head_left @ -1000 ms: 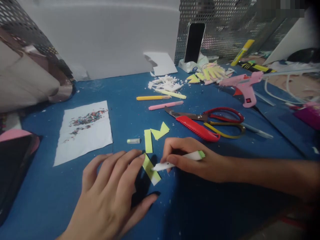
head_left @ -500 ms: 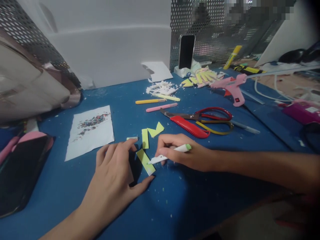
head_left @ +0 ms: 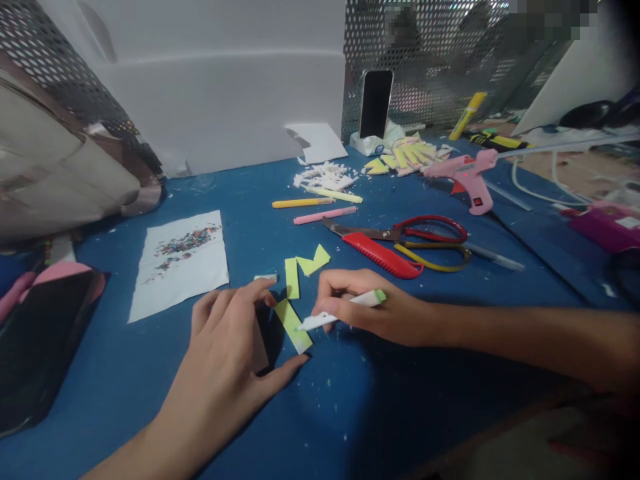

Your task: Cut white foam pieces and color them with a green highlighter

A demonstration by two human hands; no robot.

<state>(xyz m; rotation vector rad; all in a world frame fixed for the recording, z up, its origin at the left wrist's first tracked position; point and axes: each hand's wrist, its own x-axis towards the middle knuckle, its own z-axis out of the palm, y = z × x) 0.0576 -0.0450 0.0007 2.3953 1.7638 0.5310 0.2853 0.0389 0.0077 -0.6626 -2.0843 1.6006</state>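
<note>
My right hand point(head_left: 367, 303) is closed in a writing grip around a white marker with a green end point(head_left: 345, 312). The marker's tip touches a yellow-green strip point(head_left: 293, 325), whose lower end is paler. My left hand point(head_left: 233, 333) curves around the strip's left side, a fingertip at its upper end and the thumb at its lower end. A pale flat-sided piece point(head_left: 260, 350) shows partly under the left palm; the rest is hidden. Just beyond lie another yellow-green strip point(head_left: 292, 279) and a notched yellow-green piece point(head_left: 314, 261). A small pale-ended piece point(head_left: 265, 277) lies by my left index finger.
Red-handled scissors point(head_left: 433, 230) and a red cutter point(head_left: 383, 253) lie to the right, below a pink glue gun point(head_left: 473, 177). Orange point(head_left: 303, 203) and pink markers point(head_left: 325, 215) lie behind. At left are glitter-strewn paper point(head_left: 183, 267) and a dark phone point(head_left: 45, 347).
The view has shifted very slightly. Both hands, the marker and the strip keep nearly the same positions relative to each other.
</note>
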